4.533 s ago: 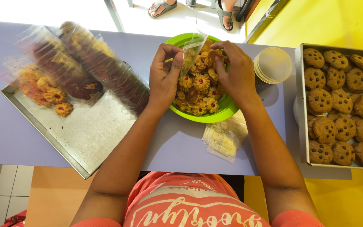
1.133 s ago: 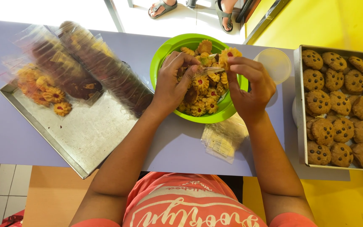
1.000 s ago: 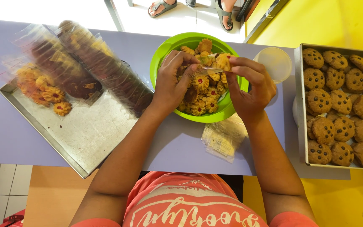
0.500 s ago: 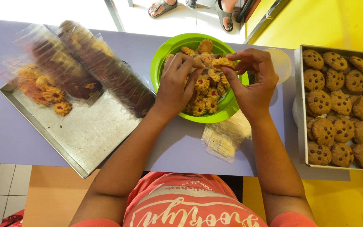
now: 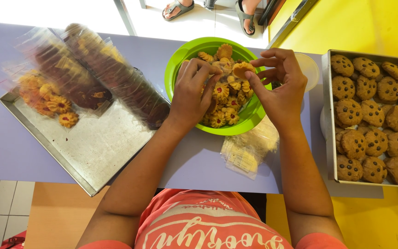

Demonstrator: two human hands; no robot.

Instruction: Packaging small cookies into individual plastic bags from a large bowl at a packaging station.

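A lilac bench point(image 5: 33, 152) runs across the view. On its left lies a steel tray point(image 5: 93, 147), tilted to the bench edge, bearing clear bags point(image 5: 93, 64) of dark and orange biscuits along its far side. At the right a second tray point(image 5: 326, 115) holds rows of brown chip cookies point(image 5: 374, 120). Between the two stands a green bowl point(image 5: 240, 127) heaped with small flower-shaped jam cookies point(image 5: 226, 92). Just right of the bowl, partly hidden behind the right hand, is a round clear lid point(image 5: 310, 69); near the front edge lies a stack of flat empty bags point(image 5: 247, 154).

The left hand point(image 5: 192, 97) rests palm-down inside the bowl, its fingers point(image 5: 199, 71) curled over the pile and touching the cookies; whether they grip one cannot be told. The right hand point(image 5: 282, 87) hovers over the bowl's right rim, thumb and forefinger pinched on a single cookie point(image 5: 242, 69), the other fingers spread loosely.
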